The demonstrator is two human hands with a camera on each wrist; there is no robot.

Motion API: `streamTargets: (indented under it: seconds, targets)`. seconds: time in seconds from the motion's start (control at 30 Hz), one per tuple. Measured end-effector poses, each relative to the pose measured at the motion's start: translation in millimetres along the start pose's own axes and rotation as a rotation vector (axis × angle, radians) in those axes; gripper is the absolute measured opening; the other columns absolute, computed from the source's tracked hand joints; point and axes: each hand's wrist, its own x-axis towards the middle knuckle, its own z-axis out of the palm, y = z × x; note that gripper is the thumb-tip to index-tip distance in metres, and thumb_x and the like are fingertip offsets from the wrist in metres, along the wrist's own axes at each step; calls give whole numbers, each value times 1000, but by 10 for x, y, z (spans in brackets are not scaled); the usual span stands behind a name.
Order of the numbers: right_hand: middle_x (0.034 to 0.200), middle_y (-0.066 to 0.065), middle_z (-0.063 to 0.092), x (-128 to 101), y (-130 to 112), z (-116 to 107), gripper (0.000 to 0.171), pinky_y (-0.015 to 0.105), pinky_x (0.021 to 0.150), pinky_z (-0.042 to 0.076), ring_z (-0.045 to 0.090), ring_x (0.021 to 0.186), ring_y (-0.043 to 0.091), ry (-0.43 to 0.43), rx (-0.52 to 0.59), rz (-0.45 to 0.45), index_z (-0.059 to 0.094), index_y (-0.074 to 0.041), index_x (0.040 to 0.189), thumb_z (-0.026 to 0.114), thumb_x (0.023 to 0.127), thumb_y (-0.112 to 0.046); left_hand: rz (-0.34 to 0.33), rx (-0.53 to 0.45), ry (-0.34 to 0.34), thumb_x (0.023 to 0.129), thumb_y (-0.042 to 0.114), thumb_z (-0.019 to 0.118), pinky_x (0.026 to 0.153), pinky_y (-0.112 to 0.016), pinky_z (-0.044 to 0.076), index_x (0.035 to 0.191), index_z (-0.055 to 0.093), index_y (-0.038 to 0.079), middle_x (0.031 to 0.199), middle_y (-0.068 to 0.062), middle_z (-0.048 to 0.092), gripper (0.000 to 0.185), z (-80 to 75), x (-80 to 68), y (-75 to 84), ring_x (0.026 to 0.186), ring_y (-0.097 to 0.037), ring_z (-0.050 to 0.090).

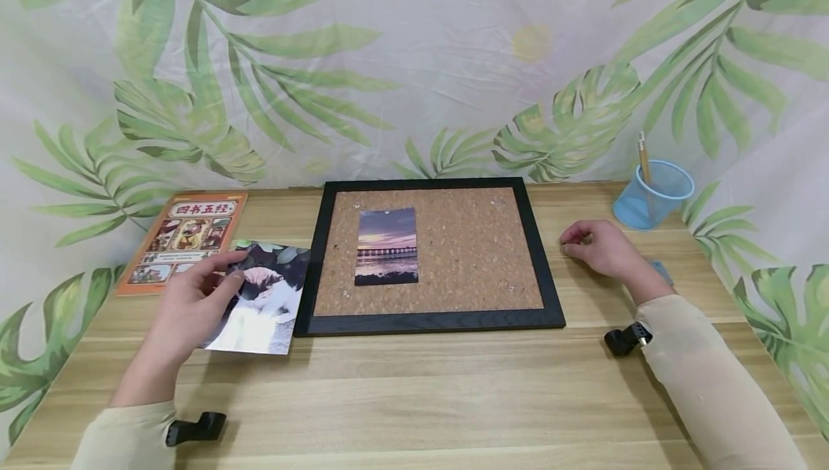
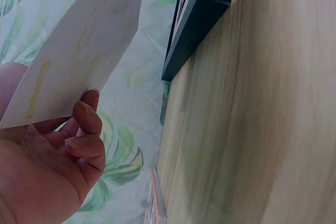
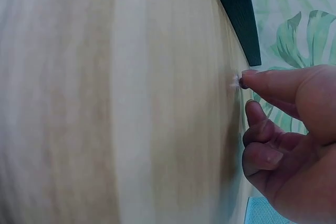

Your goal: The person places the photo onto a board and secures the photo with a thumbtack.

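Note:
My left hand [image 1: 194, 304] pinches a photo print [image 1: 275, 312] between thumb and fingers at its left side. The print is tilted above the table, its right edge close to the cork board's left frame. Its white back [image 2: 89, 51], with faint yellow lettering, faces the left wrist camera. To the right of the cork board [image 1: 479, 261], my right hand [image 1: 602, 247] pinches a small clear push pin [image 3: 235, 81] between thumb and forefinger, low over the table. A sunset pier photo [image 1: 387, 247] lies on the board's left half, with a small clear spot at its top edge.
An orange comic-style book [image 1: 152, 254] lies at the back left, partly behind the left hand. A light blue mesh pen cup [image 1: 637, 207] holding pencils stands at the back right. A small blue item [image 1: 662, 272] shows behind the right wrist. A leaf-patterned cloth [image 1: 447, 60] hangs behind the table.

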Motion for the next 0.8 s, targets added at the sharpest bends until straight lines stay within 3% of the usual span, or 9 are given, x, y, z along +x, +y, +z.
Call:
streamTargets:
  seconds: [0.33, 0.53, 0.8]
  targets:
    - [103, 15, 73, 28, 5, 24, 17, 37, 84, 46, 61, 95, 28, 0, -20, 9, 77, 0, 111, 68, 105, -14, 52, -61, -28, 110, 16, 60, 60, -25, 43, 143, 69, 6, 96, -16, 69, 36, 153, 49, 182, 72, -8, 53]
    - [103, 16, 75, 19, -8, 22, 17, 38, 86, 47, 62, 97, 30, 2, -21, -3, 77, -1, 109, 68, 105, -15, 46, -90, -62, 111, 19, 58, 62, -25, 43, 147, 66, 7, 106, -17, 68, 38, 256, 82, 300, 78, -13, 53]
    - [107, 18, 75, -18, -70, 16, 17, 36, 82, 47, 62, 94, 27, 26, -1, -13, 76, -1, 109, 69, 105, -15, 85, -158, -86, 109, 13, 62, 59, -24, 45, 147, 65, 4, 96, -16, 70, 40, 400, 142, 371, 72, -9, 54]
